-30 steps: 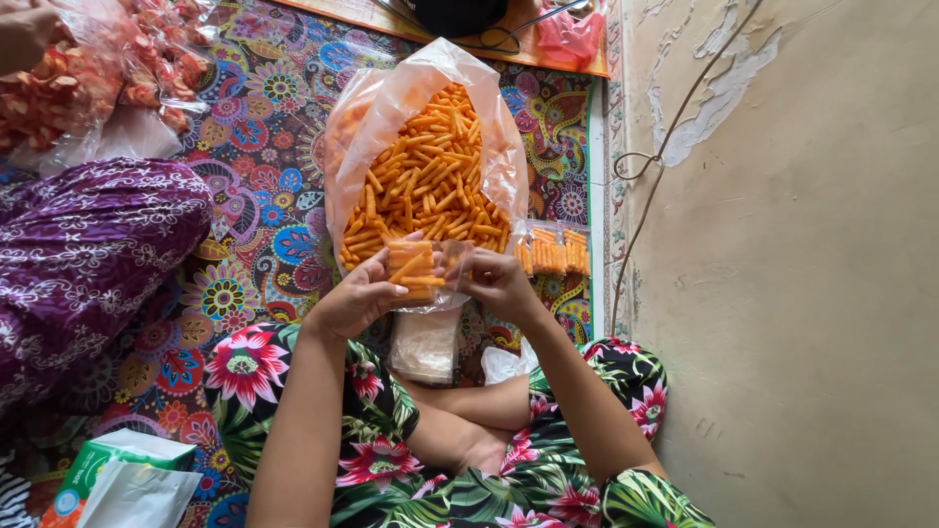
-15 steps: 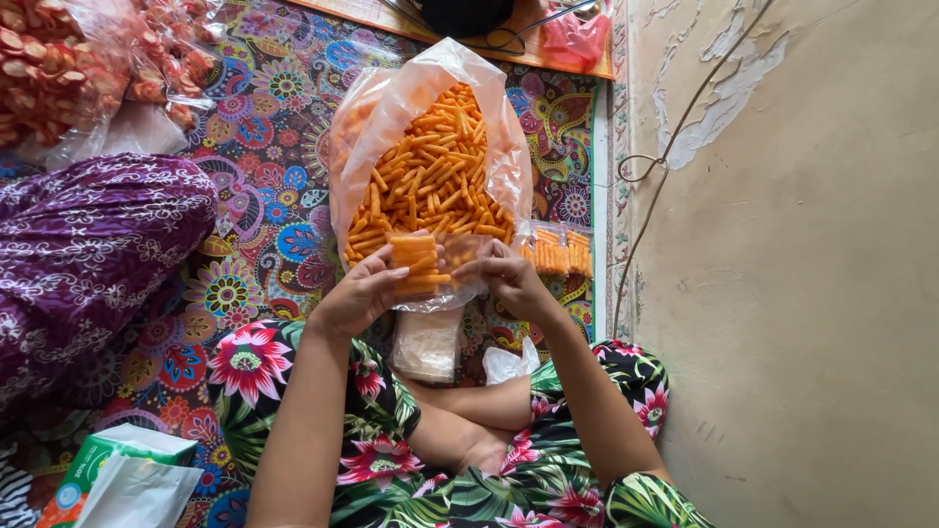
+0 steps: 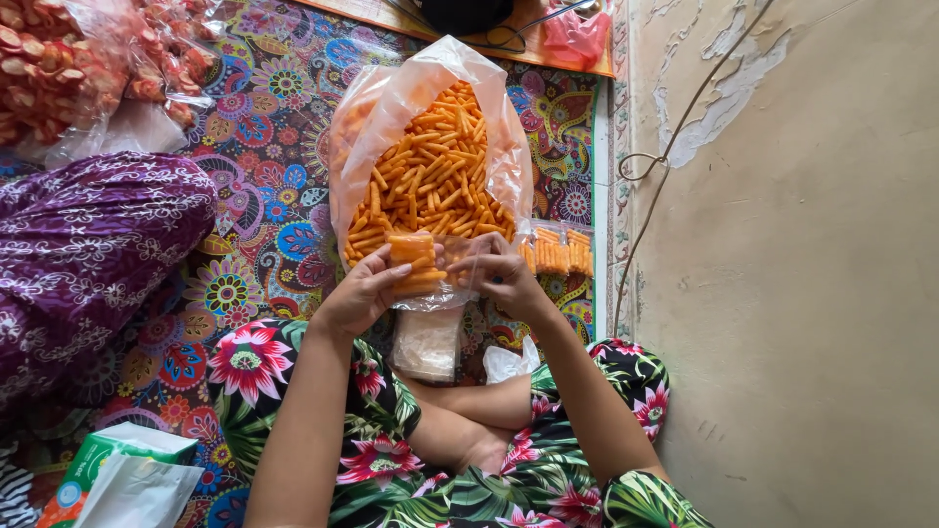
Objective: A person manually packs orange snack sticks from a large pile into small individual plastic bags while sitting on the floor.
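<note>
My left hand (image 3: 360, 295) grips a small bundle of orange snack sticks (image 3: 414, 262), lined up side by side. My right hand (image 3: 501, 278) pinches a small clear plastic bag (image 3: 458, 256) right beside the bundle, its mouth toward the sticks. Just beyond both hands lies a large open plastic bag (image 3: 430, 166) heaped with loose orange snack sticks. Small filled packets of sticks (image 3: 553, 252) lie to the right of it. A stack of empty small bags (image 3: 424, 344) rests on the mat below my hands.
A colourful patterned mat (image 3: 254, 235) covers the floor. A person in purple patterned cloth (image 3: 88, 254) sits at left, with bags of reddish snacks (image 3: 78, 68) behind. A tissue box (image 3: 117, 474) lies bottom left. A plaster wall (image 3: 802, 264) with a hanging wire (image 3: 650, 171) closes off the right.
The bundle of sticks has been squared up in my left hand and raised slightly. My right hand has brought the small bag closer against it.
</note>
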